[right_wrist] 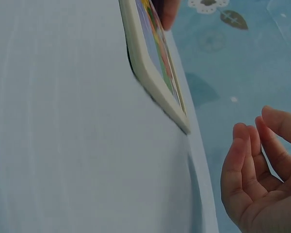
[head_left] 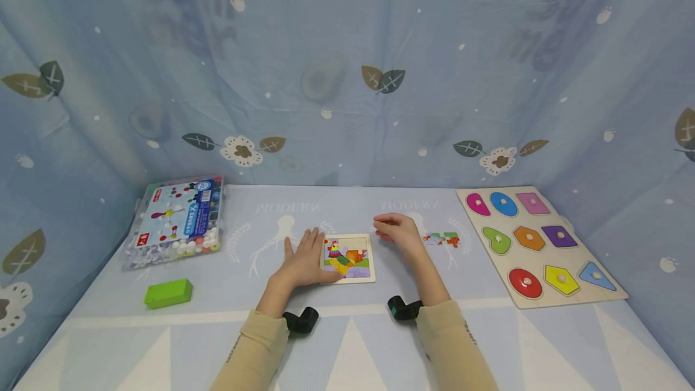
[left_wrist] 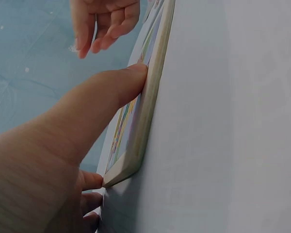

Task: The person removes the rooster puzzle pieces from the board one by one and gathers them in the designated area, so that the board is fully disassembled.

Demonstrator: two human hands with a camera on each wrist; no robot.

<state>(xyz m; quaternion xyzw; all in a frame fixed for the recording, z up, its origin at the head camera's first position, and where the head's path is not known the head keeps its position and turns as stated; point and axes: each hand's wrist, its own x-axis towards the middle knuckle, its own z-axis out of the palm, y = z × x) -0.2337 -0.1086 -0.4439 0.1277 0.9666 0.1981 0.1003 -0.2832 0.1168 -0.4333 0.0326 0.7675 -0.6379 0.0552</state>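
1. A flat, square puzzle with a pale wooden frame [head_left: 372, 261] lay on the light blue patterned tablecloth [head_left: 347, 210], between the two hands. Its colourful rooster picture [head_left: 355, 261] had a pale strip along the far side.
2. The left hand [head_left: 303, 261] was spread wide at the puzzle's left edge, its thumb resting over the near side.
3. The right hand [head_left: 402, 235] hovered just right of the puzzle, fingers loosely bent and close together; nothing showed between them.
4. Small, multicoloured loose jigsaw pieces [head_left: 450, 240] lay right of the right forearm.
5. Farther right was a wooden board of coloured shapes [head_left: 523, 259]; far left, a clear plastic case of beads [head_left: 176, 213], with a bright green rectangular block [head_left: 168, 293] nearer.
6. Likely risks: a rightward sweep of the right forearm could scatter the loose pieces; uneven thumb pressure could slide or tip the frame.
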